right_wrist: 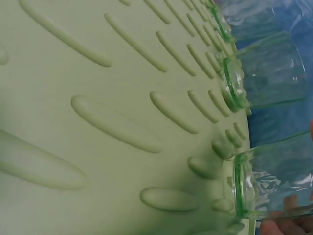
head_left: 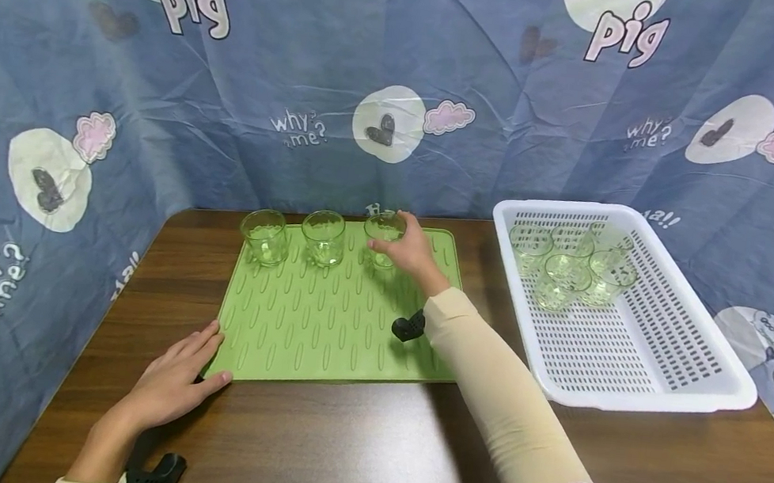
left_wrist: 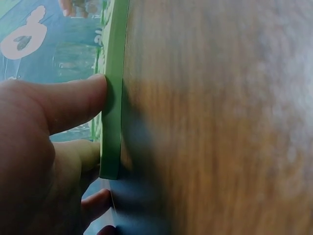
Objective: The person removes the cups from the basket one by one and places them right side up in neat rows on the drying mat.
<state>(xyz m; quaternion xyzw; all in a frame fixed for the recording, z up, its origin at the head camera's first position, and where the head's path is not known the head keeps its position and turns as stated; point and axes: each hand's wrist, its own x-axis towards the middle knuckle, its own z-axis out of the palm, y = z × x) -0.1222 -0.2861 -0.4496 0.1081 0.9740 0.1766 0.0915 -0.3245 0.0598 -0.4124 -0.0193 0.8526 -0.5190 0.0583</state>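
My right hand point(head_left: 411, 251) grips a clear greenish glass point(head_left: 382, 233) at the back right of a green ridged drying mat point(head_left: 319, 329). In the right wrist view that glass point(right_wrist: 276, 178) stands upright with its base right at the mat, and fingertips show at its side. Two like glasses, one in the middle point(head_left: 324, 241) and one at the left point(head_left: 265, 240), line the mat's back edge. At the mat's front left corner my left hand point(head_left: 174, 377) rests with spread fingers, its thumb on the mat's edge point(left_wrist: 113, 98) in the left wrist view.
On the right of the wooden table point(head_left: 335, 443) stands a white perforated basket point(head_left: 692, 332) with several more clear glasses point(head_left: 567, 272) grouped toward its back left. A blue printed curtain point(head_left: 308, 49) hangs right behind the table.
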